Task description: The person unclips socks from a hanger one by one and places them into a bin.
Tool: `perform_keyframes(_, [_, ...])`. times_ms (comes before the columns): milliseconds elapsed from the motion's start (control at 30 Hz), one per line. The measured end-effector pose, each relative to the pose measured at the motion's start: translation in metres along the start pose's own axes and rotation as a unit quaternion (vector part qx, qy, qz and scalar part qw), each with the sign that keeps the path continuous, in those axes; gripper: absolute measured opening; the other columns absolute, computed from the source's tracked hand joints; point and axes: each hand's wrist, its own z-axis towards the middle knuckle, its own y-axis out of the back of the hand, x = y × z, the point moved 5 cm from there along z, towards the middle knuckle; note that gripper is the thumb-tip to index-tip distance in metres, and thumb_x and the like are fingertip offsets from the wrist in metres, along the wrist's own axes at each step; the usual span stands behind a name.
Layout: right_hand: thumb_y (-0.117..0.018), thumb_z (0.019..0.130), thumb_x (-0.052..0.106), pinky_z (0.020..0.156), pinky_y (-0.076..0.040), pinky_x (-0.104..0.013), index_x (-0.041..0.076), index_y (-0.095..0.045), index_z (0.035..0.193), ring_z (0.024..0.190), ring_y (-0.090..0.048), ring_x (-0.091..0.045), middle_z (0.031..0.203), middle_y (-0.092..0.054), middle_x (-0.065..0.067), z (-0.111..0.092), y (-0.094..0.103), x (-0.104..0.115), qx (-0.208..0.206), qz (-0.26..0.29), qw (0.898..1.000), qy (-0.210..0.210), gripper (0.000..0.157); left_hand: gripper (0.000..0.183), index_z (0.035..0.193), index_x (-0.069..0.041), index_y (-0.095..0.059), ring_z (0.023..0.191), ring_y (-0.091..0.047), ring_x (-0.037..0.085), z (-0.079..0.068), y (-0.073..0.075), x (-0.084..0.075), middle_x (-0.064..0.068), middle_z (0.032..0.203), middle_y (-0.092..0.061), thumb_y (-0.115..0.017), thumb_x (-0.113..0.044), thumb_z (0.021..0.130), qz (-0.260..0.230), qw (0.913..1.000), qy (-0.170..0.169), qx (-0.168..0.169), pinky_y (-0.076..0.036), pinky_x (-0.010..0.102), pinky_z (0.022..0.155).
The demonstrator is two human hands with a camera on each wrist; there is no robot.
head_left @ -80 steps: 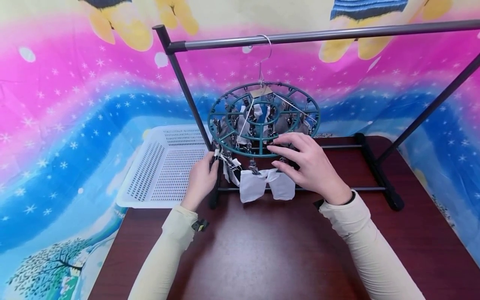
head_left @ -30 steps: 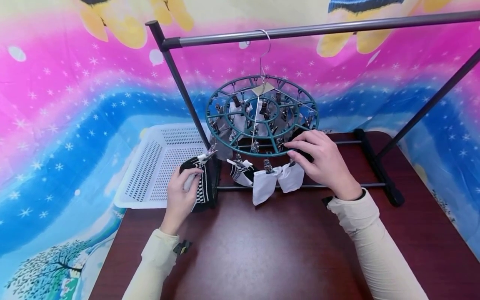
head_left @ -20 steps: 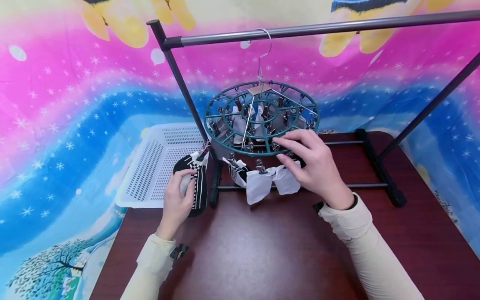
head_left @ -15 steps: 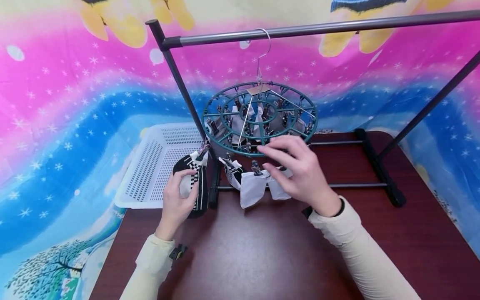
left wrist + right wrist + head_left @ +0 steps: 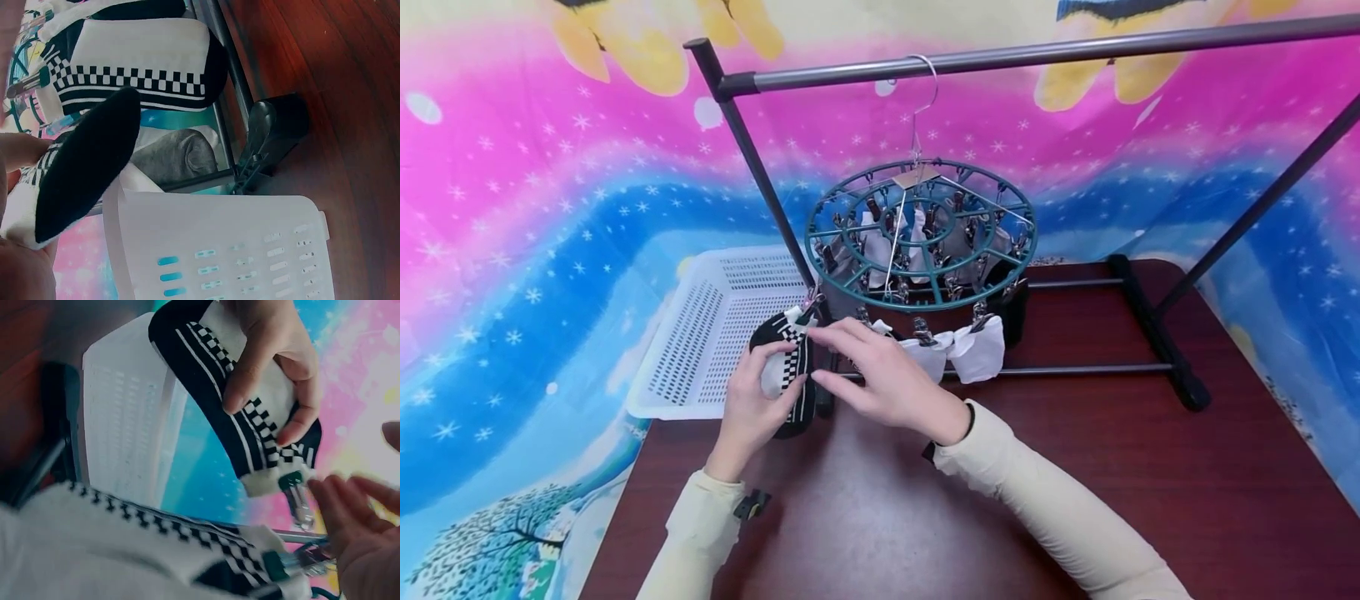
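Observation:
My left hand [image 5: 752, 404] grips a black-and-white sock [image 5: 194, 359] with a checkered band, thumb and fingers on either side of it. The sock's cuff sits in a metal clip [image 5: 299, 503] at the left side of the round green hanger [image 5: 921, 302]. My right hand [image 5: 898, 379] reaches in from the right, fingers fairly straight, its fingertips close to the clip and cuff but apparently apart from them. A second checkered sock [image 5: 137, 56] hangs from a neighbouring clip. White socks [image 5: 977, 348] hang at the hanger's front, partly behind my right hand.
The hanger hooks onto the rack's metal top bar [image 5: 1037, 57]. A white perforated basket [image 5: 658, 367] stands at the left, behind the rack's post [image 5: 760, 167]. More grey and white socks hang further back. The dark red table [image 5: 865, 517] lies in front.
My right hand has left the hanger's front rim and moved left toward the sock in my left hand. Earlier, the left hand drew back left with that sock, and the hanger swung slightly.

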Motion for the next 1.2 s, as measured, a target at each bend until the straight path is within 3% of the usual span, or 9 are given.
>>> perform_keyframes(100, [-0.066,0.102,0.028,0.101,-0.054,-0.035,0.005,-0.052,0.149,0.117,-0.068,-0.019,0.135,-0.064,-0.009,0.008,-0.008,-0.013,0.01,0.005,0.997,-0.074,0.054,0.052,0.123,-0.003,-0.066,0.106,-0.062,0.034,0.0,0.001,0.001,0.015,0.116,-0.07,-0.087,-0.002,0.076,0.001,0.9999,-0.003,0.01,-0.045,0.036,0.093])
perform_keyframes(200, [-0.064,0.104,0.03,0.109,-0.051,-0.036,0.003,-0.041,0.157,0.126,-0.066,-0.025,0.145,-0.061,-0.013,0.014,-0.014,-0.025,0.027,0.047,0.99,-0.13,0.064,0.053,0.125,-0.002,-0.065,0.11,-0.062,0.034,0.001,0.002,0.003,0.014,0.118,-0.07,-0.086,0.0,0.076,-0.004,0.9998,-0.005,0.02,-0.044,0.034,0.097])
perform_keyframes(300, [-0.062,0.105,0.029,0.112,-0.048,-0.036,0.004,-0.035,0.16,0.133,-0.061,-0.028,0.151,-0.057,-0.014,0.02,-0.019,-0.038,0.037,0.114,0.977,-0.177,0.066,0.053,0.126,-0.003,-0.065,0.109,-0.061,0.033,0.003,0.002,0.004,0.013,0.118,-0.07,-0.086,0.001,0.077,-0.011,0.9996,-0.006,0.025,-0.043,0.033,0.096])
perform_keyframes(433, [-0.06,0.106,0.03,0.111,-0.049,-0.035,0.004,-0.039,0.157,0.133,-0.061,-0.027,0.149,-0.058,-0.014,0.029,-0.025,-0.052,0.032,0.189,0.955,-0.227,0.061,0.052,0.126,-0.004,-0.066,0.107,-0.062,0.033,0.004,0.002,0.006,0.012,0.118,-0.07,-0.086,0.001,0.077,-0.014,0.9995,-0.008,0.026,-0.043,0.034,0.095])
perform_keyframes(667, [-0.058,0.106,0.038,0.11,-0.049,-0.04,0.013,-0.037,0.161,0.13,-0.064,-0.024,0.142,-0.064,-0.008,0.041,-0.033,-0.067,0.016,0.197,0.938,-0.284,0.064,0.052,0.125,-0.004,-0.066,0.109,-0.062,0.033,0.004,0.0,0.007,0.013,0.118,-0.071,-0.086,0.001,0.077,-0.019,0.9994,-0.007,0.027,-0.043,0.032,0.097])
perform_keyframes(867, [-0.056,0.104,0.05,0.108,-0.049,-0.039,0.02,-0.045,0.157,0.124,-0.065,-0.018,0.129,-0.067,0.0,0.047,-0.04,-0.077,-0.021,0.217,0.913,-0.344,0.062,0.052,0.125,-0.005,-0.067,0.109,-0.062,0.032,0.005,0.0,0.008,0.012,0.119,-0.071,-0.086,0.0,0.078,-0.017,0.9994,-0.003,0.032,-0.043,0.032,0.098])
perform_keyframes(1033, [-0.055,0.105,0.051,0.102,-0.053,-0.036,0.019,-0.051,0.153,0.111,-0.068,-0.018,0.128,-0.068,-0.003,0.051,-0.045,-0.082,-0.042,0.257,0.897,-0.356,0.057,0.051,0.125,-0.005,-0.067,0.111,-0.063,0.032,0.005,-0.001,0.009,0.012,0.119,-0.072,-0.086,0.0,0.078,-0.018,0.9993,0.001,0.033,-0.042,0.034,0.103])
perform_keyframes(1200, [-0.056,0.104,0.051,0.1,-0.054,-0.04,0.019,-0.054,0.15,0.105,-0.067,-0.018,0.128,-0.067,-0.004,0.052,-0.047,-0.083,-0.048,0.274,0.891,-0.359,0.056,0.05,0.125,-0.006,-0.067,0.109,-0.063,0.032,0.005,-0.002,0.009,0.011,0.119,-0.072,-0.086,-0.001,0.079,-0.017,0.9992,0.006,0.036,-0.044,0.039,0.1])
